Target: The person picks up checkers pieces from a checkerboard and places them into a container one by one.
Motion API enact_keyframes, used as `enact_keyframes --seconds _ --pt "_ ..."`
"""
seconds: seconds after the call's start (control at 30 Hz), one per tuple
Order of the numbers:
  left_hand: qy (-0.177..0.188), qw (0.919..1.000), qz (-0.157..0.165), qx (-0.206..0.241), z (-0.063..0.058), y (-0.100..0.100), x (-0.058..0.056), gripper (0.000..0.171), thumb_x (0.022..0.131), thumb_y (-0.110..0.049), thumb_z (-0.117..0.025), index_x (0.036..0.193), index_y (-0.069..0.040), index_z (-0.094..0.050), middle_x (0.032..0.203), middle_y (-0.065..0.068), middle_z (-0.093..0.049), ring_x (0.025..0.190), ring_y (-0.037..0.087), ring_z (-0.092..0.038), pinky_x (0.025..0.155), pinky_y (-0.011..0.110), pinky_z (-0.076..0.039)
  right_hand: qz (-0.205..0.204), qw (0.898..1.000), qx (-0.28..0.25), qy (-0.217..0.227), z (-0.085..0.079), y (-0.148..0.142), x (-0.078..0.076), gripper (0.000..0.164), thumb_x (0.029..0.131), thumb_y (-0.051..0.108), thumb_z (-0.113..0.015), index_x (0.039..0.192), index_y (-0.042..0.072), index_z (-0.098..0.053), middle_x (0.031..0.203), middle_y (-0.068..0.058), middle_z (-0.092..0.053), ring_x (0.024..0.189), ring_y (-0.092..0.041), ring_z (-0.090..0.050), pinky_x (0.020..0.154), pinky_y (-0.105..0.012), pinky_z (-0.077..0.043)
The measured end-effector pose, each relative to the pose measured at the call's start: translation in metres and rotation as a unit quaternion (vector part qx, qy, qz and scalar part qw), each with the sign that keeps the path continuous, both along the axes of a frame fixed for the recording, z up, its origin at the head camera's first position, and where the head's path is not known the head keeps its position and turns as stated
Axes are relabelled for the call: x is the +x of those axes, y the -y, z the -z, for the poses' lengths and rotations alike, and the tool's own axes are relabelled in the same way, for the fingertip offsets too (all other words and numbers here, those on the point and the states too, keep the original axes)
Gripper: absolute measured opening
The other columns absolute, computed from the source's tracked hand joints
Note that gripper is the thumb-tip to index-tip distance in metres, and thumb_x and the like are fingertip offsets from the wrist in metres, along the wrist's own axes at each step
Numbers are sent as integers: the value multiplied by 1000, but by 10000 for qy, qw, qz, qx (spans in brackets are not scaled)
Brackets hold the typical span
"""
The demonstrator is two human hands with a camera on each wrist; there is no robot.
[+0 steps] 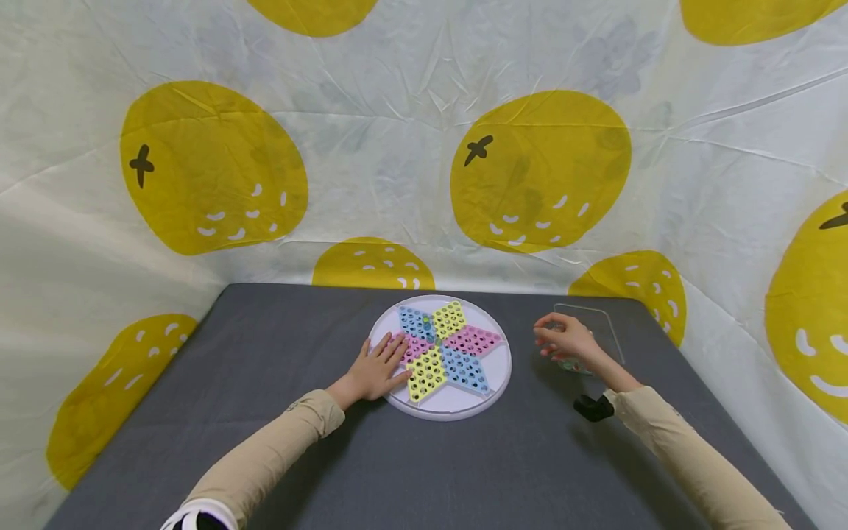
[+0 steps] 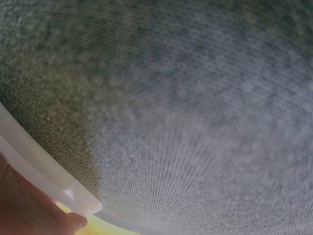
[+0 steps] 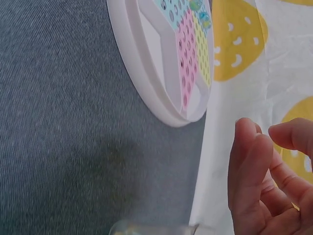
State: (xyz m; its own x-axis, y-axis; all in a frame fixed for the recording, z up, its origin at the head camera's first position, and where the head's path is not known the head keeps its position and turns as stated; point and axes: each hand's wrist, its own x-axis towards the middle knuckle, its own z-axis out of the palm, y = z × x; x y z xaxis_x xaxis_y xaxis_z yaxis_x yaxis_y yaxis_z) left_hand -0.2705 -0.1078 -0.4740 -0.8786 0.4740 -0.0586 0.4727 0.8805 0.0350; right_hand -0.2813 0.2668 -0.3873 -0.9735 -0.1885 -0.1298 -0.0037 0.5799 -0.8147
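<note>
Here's the left hand [image 1: 376,370], laid flat on the left side of the Chinese checkers board [image 1: 457,400], fingers straight and fanned well apart. The fingertips reach across the pink point, the thumb angles out beside the near yellow point, and the left wrist view catches part of that hand against the white rim at the lower left corner.

Over to the right hand [image 1: 566,337]! It hangs off the table, to the right of the board and well apart from it, above the clear container [image 1: 612,331]. Its fingers are bent loosely, and the right wrist view shows the thumb tip and fingertips a narrow gap apart, backdrop showing between them. The folded fingers hide part of the palm.

The board sits towards the far side of the dark grey tablecloth [image 1: 477,471], its star in blue, yellow and pink. A few blue and green marbles [image 1: 430,338] run from the far blue point to the middle. Greenish pieces [image 1: 573,365] show in the container, partly behind the right hand. Beige sleeves [image 1: 271,453] on both arms, a black device [image 1: 592,407] by the right cuff, and yellow fruit prints across the white backdrop [image 1: 377,177].
</note>
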Motion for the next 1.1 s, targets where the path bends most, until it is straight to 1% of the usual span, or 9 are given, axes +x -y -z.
enact_keyframes --seconds 0.07,0.2,0.4,0.67,0.73,0.83,0.9,1.0,1.1 --pt "-31 10000 34 39 1 0 0 66 92 -53 -28 144 -15 -15 152 1 -11 139 27 -9 105 57 -11 -32 10000 -25 1 1 4 -1 36 89 24 -53 113 -3 -49 74 1 -65 66 -20 -65 58 -36 -52" --pt "-13 10000 39 70 1 0 0 66 92 -53 -28 144 -15 -15 152 2 -11 139 27 -9 105 57 -10 -71 10000 -57 21 3 13 -4 37 88 26 -55 113 -3 -50 73 1 -65 64 -18 -65 57 -36 -52" --pt "83 10000 -45 24 1 0 -1 68 91 -56 -24 145 -18 -11 152 -2 -7 140 24 -5 106 56 -9 -22 10000 63 32 7 26 -8 35 87 26 -56 109 0 -52 85 -17 -67 64 -20 -65 57 -35 -52" --pt "49 10000 -37 15 2 0 -1 67 91 -56 -25 145 -18 -11 152 -2 -7 140 24 -5 106 56 -9 -79 9998 169 48 14 45 -13 31 88 23 -55 109 1 -53 89 -24 -65 64 -25 -65 52 -30 -50" --pt "48 10000 -27 4 2 0 0 67 91 -55 -26 145 -17 -12 152 -1 -8 140 24 -6 106 56 -9 -108 9998 179 33 15 50 -14 30 88 23 -54 109 1 -54 92 -25 -65 63 -24 -65 51 -29 -50" --pt "12 10000 -5 45 1 0 0 66 91 -54 -28 144 -16 -15 152 1 -11 139 26 -8 106 57 -11 -71 9997 215 38 17 58 -16 29 88 22 -54 108 2 -54 93 -25 -65 62 -23 -66 51 -31 -51" --pt "23 10000 -19 8 1 0 0 67 91 -55 -27 145 -16 -14 152 0 -10 139 25 -8 106 56 -10 -33 9997 232 59 19 63 -17 27 88 22 -55 107 3 -55 92 -22 -67 61 -21 -66 52 -31 -51" --pt "34 10000 -47 -43 -1 -1 1 67 91 -56 -25 145 -17 -12 152 -1 -9 140 24 -7 106 56 -10 35 9998 165 134 23 71 -19 25 87 21 -56 105 5 -56 90 -19 -68 61 -20 -65 55 -36 -52" --pt "28 10000 -46 -45 -1 -1 2 67 91 -56 -25 145 -17 -12 152 -1 -9 140 24 -7 106 56 -10 -15 9998 98 154 26 78 -21 23 87 21 -56 104 5 -56 90 -20 -68 59 -18 -64 56 -38 -52"
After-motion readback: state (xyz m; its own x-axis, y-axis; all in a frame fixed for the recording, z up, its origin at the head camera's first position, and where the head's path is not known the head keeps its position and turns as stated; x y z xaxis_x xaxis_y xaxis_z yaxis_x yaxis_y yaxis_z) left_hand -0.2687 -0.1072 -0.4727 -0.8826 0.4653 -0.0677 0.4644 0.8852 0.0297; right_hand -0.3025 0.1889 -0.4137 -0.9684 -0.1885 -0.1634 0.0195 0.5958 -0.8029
